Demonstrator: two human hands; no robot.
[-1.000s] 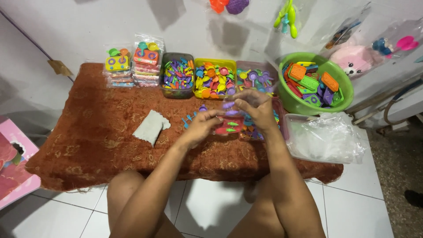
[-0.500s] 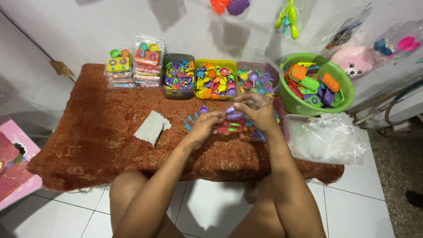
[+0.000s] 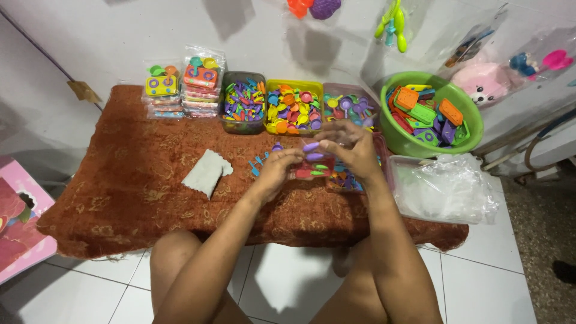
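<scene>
Two small purple toy pieces (glossy plastic), right hand; left hand

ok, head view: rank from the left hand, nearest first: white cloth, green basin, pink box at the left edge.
From the left hand:
1. White cloth, just to its left on the rust-coloured table cover.
2. Green basin, up and to the right, past the right hand.
3. Pink box, far left on the floor.

head cam | looks steeply down | near | over table
</scene>
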